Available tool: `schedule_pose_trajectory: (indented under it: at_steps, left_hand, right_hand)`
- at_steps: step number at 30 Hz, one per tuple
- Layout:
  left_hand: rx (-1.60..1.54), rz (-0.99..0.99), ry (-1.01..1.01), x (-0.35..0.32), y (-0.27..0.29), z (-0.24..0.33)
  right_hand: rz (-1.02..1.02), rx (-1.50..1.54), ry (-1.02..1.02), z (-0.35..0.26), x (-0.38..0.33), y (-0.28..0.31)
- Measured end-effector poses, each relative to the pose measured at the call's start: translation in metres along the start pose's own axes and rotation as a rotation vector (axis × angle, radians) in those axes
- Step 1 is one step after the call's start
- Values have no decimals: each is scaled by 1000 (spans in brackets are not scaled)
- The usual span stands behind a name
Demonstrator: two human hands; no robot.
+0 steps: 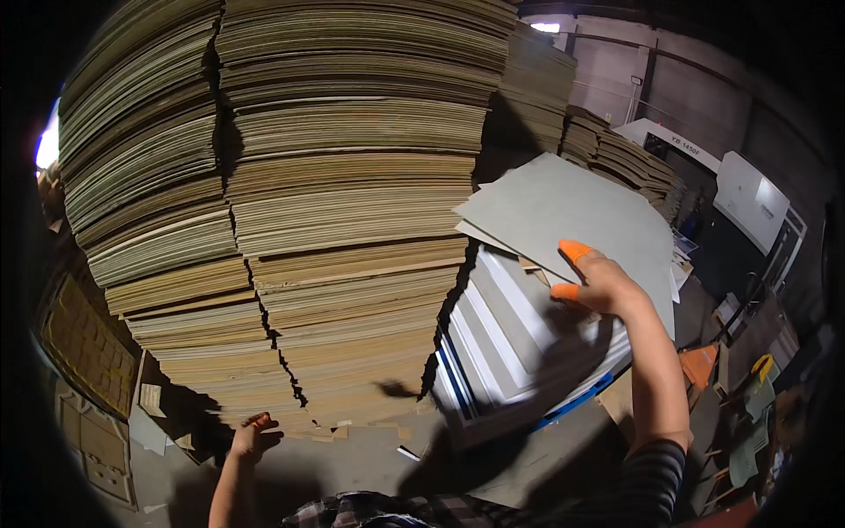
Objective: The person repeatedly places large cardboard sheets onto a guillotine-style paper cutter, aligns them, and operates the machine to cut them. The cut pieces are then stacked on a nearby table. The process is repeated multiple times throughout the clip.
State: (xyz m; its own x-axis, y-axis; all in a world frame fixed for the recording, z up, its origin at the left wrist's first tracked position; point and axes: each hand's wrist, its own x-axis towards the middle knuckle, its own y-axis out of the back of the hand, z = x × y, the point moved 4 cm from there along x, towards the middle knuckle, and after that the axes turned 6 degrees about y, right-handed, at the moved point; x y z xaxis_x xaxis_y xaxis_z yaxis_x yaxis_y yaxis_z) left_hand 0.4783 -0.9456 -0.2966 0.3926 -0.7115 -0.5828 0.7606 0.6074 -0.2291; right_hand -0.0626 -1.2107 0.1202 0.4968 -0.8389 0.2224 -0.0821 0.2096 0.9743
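A dim panelled wall (700,84) stands beyond the shadowed grey floor (356,453).

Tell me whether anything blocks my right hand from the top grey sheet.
Nothing visible does: your right hand, with orange-covered fingertips, is at the near edge of the top grey sheet. The tall board stack rises to the left, not between them. Whether hand and sheet touch, I can't tell.

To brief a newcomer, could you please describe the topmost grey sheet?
Start at the tall stacks of brown boards. To their right is a lower white-and-grey pile, with the orange-tipped right hand over it. On top, the grey sheet shows a broad, plain face, while the brown boards show only edges.
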Motion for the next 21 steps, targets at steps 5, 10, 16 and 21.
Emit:
schedule_pose_trajectory:
  at_steps: [5, 10, 16, 21]
  left_hand:
    - [42, -18, -64, -52, 34, -10]
    - [-110, 251, -134, -129, 163, -77]
    - [-273, 582, -128, -272, 271, -173]
    - [-462, 911, -235, -401, 337, -248]
  right_hand:
    - [-27, 67, -176, 75, 32, -40]
    - [76, 125, -226, 68, 54, -48]
    - [500, 220, 161, -123, 60, -55]
    - [-166, 770, 592, -429, 11, -197]
